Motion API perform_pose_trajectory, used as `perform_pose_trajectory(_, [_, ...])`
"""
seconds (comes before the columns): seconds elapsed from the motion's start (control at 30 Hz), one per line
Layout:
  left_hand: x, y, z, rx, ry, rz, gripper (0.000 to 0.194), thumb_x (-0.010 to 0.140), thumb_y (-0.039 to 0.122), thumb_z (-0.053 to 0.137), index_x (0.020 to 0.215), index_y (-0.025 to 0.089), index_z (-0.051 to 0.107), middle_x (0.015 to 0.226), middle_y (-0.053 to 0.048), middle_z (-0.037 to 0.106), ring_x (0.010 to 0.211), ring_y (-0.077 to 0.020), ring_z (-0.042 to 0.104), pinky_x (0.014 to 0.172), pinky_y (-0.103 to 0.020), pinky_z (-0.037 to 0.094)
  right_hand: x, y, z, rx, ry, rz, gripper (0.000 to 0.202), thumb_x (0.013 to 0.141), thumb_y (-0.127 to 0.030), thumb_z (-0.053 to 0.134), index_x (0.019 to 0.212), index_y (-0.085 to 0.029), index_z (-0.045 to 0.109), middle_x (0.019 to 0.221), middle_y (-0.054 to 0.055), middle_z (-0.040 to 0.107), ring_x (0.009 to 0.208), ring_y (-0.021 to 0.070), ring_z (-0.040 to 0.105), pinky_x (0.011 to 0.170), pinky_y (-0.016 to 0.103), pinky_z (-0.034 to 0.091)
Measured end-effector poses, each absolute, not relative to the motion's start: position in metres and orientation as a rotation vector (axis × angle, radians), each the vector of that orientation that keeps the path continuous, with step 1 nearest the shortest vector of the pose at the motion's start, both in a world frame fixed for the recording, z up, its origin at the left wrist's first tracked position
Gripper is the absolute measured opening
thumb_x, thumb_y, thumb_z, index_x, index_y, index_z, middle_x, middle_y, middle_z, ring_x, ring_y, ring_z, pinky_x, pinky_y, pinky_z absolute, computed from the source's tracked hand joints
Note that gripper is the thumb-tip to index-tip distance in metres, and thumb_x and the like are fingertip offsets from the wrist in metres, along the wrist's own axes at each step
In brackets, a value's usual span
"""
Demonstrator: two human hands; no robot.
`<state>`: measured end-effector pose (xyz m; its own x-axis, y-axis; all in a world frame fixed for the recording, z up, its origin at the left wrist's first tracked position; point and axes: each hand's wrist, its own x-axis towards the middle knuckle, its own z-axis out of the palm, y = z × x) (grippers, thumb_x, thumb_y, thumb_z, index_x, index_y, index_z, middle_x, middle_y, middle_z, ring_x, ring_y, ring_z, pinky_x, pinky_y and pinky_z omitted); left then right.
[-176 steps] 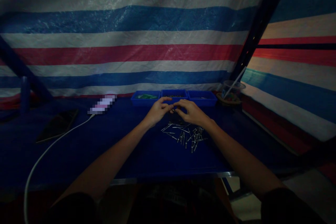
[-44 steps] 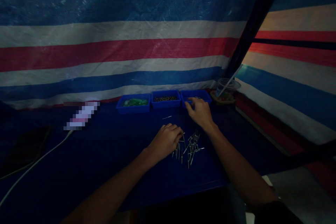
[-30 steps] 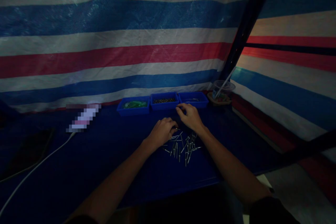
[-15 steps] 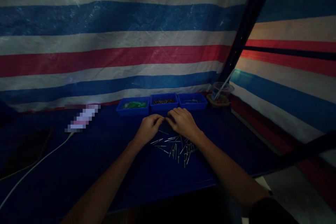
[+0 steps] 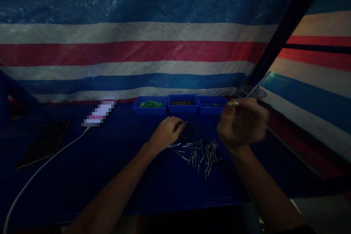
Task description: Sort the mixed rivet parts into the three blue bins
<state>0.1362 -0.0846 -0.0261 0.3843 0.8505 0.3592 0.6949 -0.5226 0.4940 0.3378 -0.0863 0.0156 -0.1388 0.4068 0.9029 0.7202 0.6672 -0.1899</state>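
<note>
My left hand (image 5: pixel 168 131) is closed in a pinch over the table, with the tip of a thin metal pin (image 5: pixel 186 122) sticking out past the fingers. Raised to the right, my right hand (image 5: pixel 244 124) is closed and smeared by motion. A pale gold glint (image 5: pixel 233 103) shows at its fingertips; what it is I cannot make out. Between the hands, a loose pile of thin metal pins (image 5: pixel 208 153), some with a thicker middle, lies on the dark blue table (image 5: pixel 153 186).
Three blue trays stand at the back: one with green plastic (image 5: pixel 150 104), one with small brass-coloured pieces (image 5: pixel 182 102), one with thin pins (image 5: pixel 212 104). Behind my right hand is a clear cup (image 5: pixel 253 91) with a stick. A blurred-out phone-like item (image 5: pixel 100 113) with a white cable (image 5: pixel 52 158) lies left.
My hands, together half a second ago, are now apart. The right hand has lifted away to the right, while the left stays near the pile. The whole view has shifted a little.
</note>
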Motion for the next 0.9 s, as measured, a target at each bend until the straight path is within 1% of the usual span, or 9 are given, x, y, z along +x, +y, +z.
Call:
perform_pose_trajectory(0.13, [0.136, -0.082, -0.039, 2.544, 1.511, 0.699, 0.026, 0.090, 0.032, 0.050, 0.104, 0.016, 0.064, 0.102, -0.009, 0.064, 0.096, -0.0237, 0.055, 0.086, -0.038, 0.044, 0.335, -0.066, 0.009, -1.495, -1.926, -0.351, 0.044, 0.089, -0.046, 0.047, 0.117, -0.014, 0.053, 0.079, 0.009, 0.066, 0.082, 0.0253, 0.061, 0.079, 0.040, 0.038])
perform_pose_trajectory(0.2, [0.135, -0.079, -0.045, 2.549, 1.579, 0.624, 0.026, 0.090, 0.032, 0.050, 0.106, 0.017, 0.063, 0.104, -0.008, 0.064, 0.097, -0.0246, 0.055, 0.085, -0.039, 0.044, 0.343, -0.058, 0.001, -1.677, -2.008, -0.289, 0.049, 0.087, -0.049, 0.048, 0.121, -0.013, 0.053, 0.080, 0.010, 0.069, 0.082, 0.0263, 0.063, 0.077, 0.039, 0.039])
perform_pose_trajectory(0.27, [0.133, -0.075, -0.050, 2.533, 1.616, 0.579, 0.025, 0.090, 0.032, 0.050, 0.106, 0.019, 0.064, 0.103, -0.008, 0.064, 0.097, -0.0245, 0.055, 0.083, -0.039, 0.044, 0.353, -0.053, -0.007, -1.768, -1.958, -0.254, 0.048, 0.088, -0.048, 0.046, 0.122, -0.014, 0.053, 0.084, 0.011, 0.070, 0.083, 0.0263, 0.065, 0.076, 0.038, 0.040])
perform_pose_trajectory(0.37, [0.132, -0.069, -0.055, 2.480, 1.643, 0.593, 0.020, 0.088, 0.030, 0.052, 0.099, 0.020, 0.065, 0.099, -0.007, 0.064, 0.095, -0.0228, 0.055, 0.083, -0.037, 0.043, 0.360, -0.049, -0.018, -1.761, -1.929, -0.160, 0.044, 0.090, -0.045, 0.044, 0.120, -0.015, 0.056, 0.084, 0.010, 0.070, 0.082, 0.0244, 0.065, 0.072, 0.034, 0.041])
perform_pose_trajectory(0.5, [0.132, -0.062, -0.059, 2.396, 1.690, 0.613, 0.014, 0.084, 0.030, 0.056, 0.088, 0.022, 0.066, 0.092, -0.005, 0.065, 0.090, -0.0219, 0.056, 0.079, -0.035, 0.042, 0.347, -0.045, -0.032, -1.589, -2.046, 0.105, 0.037, 0.089, -0.041, 0.048, 0.116, -0.018, 0.059, 0.078, 0.005, 0.069, 0.073, 0.0183, 0.064, 0.067, 0.029, 0.042])
perform_pose_trajectory(0.63, [0.135, -0.059, -0.062, 2.356, 1.702, 0.608, 0.015, 0.086, 0.029, 0.053, 0.086, 0.022, 0.066, 0.092, -0.004, 0.065, 0.090, -0.0219, 0.056, 0.079, -0.035, 0.040, 0.334, -0.045, -0.045, -1.397, -2.177, 0.294, 0.032, 0.089, -0.035, 0.050, 0.115, -0.018, 0.060, 0.079, 0.003, 0.066, 0.071, 0.0143, 0.060, 0.068, 0.027, 0.042])
perform_pose_trajectory(0.77, [0.137, -0.059, -0.064, 2.298, 1.724, 0.666, 0.015, 0.086, 0.031, 0.053, 0.091, 0.021, 0.062, 0.089, -0.003, 0.066, 0.091, -0.0229, 0.057, 0.080, -0.038, 0.038, 0.327, -0.039, -0.054, -1.333, -2.342, 0.267, 0.032, 0.087, -0.026, 0.054, 0.117, -0.019, 0.058, 0.092, 0.005, 0.063, 0.079, 0.0139, 0.057, 0.073, 0.027, 0.042])
perform_pose_trajectory(0.83, [0.137, -0.059, -0.064, 2.257, 1.732, 0.693, 0.018, 0.085, 0.033, 0.053, 0.096, 0.021, 0.060, 0.085, -0.002, 0.067, 0.089, -0.0232, 0.058, 0.080, -0.038, 0.038, 0.323, -0.034, -0.057, -1.364, -2.392, 0.202, 0.025, 0.086, -0.025, 0.054, 0.110, -0.019, 0.061, 0.096, 0.006, 0.061, 0.084, 0.0153, 0.056, 0.076, 0.028, 0.042])
perform_pose_trajectory(0.9, [0.137, -0.059, -0.063, 2.222, 1.731, 0.728, 0.020, 0.086, 0.034, 0.052, 0.099, 0.021, 0.059, 0.080, -0.001, 0.066, 0.087, -0.0228, 0.059, 0.080, -0.038, 0.039, 0.319, -0.032, -0.055, -1.382, -2.431, 0.132, 0.016, 0.087, -0.025, 0.052, 0.097, -0.018, 0.063, 0.095, 0.006, 0.059, 0.088, 0.0169, 0.056, 0.076, 0.029, 0.042])
